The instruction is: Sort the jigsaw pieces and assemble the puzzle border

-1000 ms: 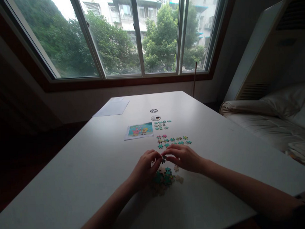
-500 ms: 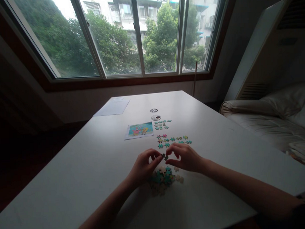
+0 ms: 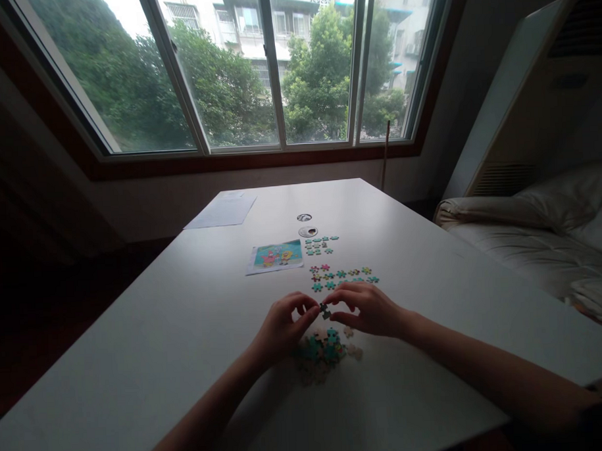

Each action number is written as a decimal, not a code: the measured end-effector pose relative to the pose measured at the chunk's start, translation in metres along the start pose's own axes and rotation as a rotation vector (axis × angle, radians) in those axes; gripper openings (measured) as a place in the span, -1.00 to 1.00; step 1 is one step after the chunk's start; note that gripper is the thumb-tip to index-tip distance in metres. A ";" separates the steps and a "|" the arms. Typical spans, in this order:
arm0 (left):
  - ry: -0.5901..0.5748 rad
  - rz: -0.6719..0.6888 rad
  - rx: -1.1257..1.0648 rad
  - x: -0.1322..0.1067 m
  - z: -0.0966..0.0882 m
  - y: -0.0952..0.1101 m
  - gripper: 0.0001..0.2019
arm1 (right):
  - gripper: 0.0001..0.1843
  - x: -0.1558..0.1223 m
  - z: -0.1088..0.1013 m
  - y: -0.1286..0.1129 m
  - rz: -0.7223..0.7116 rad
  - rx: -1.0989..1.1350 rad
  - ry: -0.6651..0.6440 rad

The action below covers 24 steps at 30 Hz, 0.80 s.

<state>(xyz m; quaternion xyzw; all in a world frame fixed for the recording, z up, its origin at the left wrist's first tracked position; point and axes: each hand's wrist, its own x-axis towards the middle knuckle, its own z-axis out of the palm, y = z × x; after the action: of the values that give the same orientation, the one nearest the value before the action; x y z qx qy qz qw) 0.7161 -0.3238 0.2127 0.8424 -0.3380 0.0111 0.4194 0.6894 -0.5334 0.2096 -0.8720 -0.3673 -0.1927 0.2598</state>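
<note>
My left hand point(image 3: 283, 328) and my right hand point(image 3: 367, 309) meet above the white table point(image 3: 186, 335), fingertips pinched together on a small dark puzzle piece point(image 3: 324, 310) held between them. Just below the hands lies a heap of loose puzzle pieces point(image 3: 322, 352) in teal and pale colours. Beyond the hands, a row of separate puzzle pieces point(image 3: 341, 275) is spread flat, and a smaller group of teal pieces point(image 3: 319, 245) lies further back. A colourful reference picture point(image 3: 275, 257) rests to the left of them.
Two small round objects point(image 3: 306, 230) sit behind the pieces. A sheet of paper point(image 3: 222, 211) lies at the table's far left corner. A pale sofa point(image 3: 533, 237) stands to the right, and a thin stick point(image 3: 383, 153) leans under the wide window point(image 3: 256, 69).
Both hands stayed together over the heap. The fingers shifted slightly around the small dark piece, which shows more plainly between the fingertips now.
</note>
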 end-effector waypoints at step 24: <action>-0.202 0.099 0.509 -0.004 -0.023 -0.014 -0.82 | -0.76 0.041 -0.029 0.086 0.399 -0.215 -0.023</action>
<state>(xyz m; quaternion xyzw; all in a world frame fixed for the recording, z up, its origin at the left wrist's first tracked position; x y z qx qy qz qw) 0.7277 -0.2992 0.2168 0.9000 -0.4051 0.0321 0.1576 0.7764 -0.5795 0.2272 -0.9523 -0.1678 -0.1655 0.1939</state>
